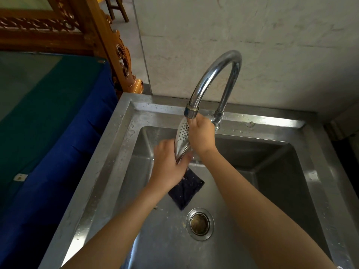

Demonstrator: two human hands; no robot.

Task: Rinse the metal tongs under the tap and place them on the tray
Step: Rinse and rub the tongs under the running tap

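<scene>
The person's left hand [168, 167] and right hand [202, 135] both grip the metal tongs [182, 139] right under the tap [211, 80], over the sink [310, 171], probably so water can wash them.

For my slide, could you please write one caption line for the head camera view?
Both hands, left hand and right hand, hold perforated metal tongs under the tap above a steel sink.
</scene>
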